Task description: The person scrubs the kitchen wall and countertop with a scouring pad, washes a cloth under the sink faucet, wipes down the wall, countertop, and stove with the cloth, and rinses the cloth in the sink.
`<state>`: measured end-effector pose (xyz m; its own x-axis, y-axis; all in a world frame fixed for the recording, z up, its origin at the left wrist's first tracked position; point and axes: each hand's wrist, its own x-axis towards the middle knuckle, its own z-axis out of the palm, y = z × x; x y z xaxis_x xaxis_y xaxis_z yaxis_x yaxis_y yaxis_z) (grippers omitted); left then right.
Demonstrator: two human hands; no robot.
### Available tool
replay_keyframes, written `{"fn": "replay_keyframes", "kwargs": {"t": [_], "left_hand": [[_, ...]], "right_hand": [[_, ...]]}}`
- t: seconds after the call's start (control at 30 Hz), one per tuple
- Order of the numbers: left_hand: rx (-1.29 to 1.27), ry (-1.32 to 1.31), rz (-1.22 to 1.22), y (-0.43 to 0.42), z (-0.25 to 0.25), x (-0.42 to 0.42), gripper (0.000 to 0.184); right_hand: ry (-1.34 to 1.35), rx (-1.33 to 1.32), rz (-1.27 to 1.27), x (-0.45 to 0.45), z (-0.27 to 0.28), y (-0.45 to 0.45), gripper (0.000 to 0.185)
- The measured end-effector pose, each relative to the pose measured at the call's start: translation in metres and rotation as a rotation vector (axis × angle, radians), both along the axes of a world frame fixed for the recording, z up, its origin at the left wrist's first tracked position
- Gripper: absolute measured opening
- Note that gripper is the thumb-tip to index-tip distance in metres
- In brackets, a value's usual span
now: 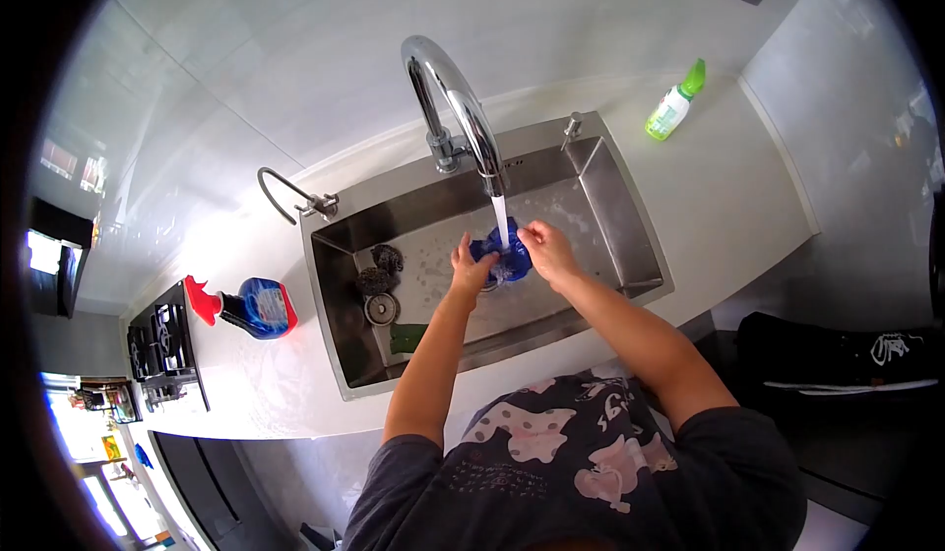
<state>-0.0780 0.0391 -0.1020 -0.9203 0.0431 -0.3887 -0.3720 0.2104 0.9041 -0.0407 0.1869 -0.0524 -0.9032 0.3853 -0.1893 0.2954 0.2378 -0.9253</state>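
Note:
Over the steel sink (pixel 650 246), a blue item (pixel 512 258), perhaps cloth or thin plastic, is held between my two hands under the stream from the chrome faucet (pixel 463 98). At its left side, my left hand (pixel 472 264) has its fingers closed on the edge. My right hand (pixel 547 251) pinches the upper right edge. Water runs onto the middle of the blue item, and what lies beneath it is hidden.
Dark scrubbers (pixel 376 274), a drain strainer (pixel 381 308) and a green pad (pixel 407 337) lie in the sink's left part. On the counter stand a small tap (pixel 320 205), a blue spray bottle (pixel 264 308) and a green-white bottle (pixel 671 110). A stove (pixel 162 339) is far left.

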Motion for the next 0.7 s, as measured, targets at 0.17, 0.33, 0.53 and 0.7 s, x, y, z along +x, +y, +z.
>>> {"fn": "replay_keyframes", "kwargs": {"t": [0.17, 0.33, 0.53, 0.7], "left_hand": [[-0.331, 0.347, -0.471, -0.009, 0.027, -0.007, 0.048], [-0.603, 0.473, -0.499, -0.006, 0.065, -0.007, 0.027], [-0.552, 0.681, -0.465, -0.012, 0.078, -0.013, 0.028], [-0.517, 0.899, -0.505, -0.013, 0.091, 0.003, 0.051]], "right_hand": [[0.123, 0.199, 0.128, -0.012, 0.023, -0.005, 0.020], [0.252, 0.472, 0.159, -0.023, 0.031, 0.005, 0.020], [0.244, 0.450, 0.207, -0.024, 0.028, 0.002, 0.026], [0.217, 0.293, 0.204, -0.034, 0.012, -0.009, 0.029]]}}
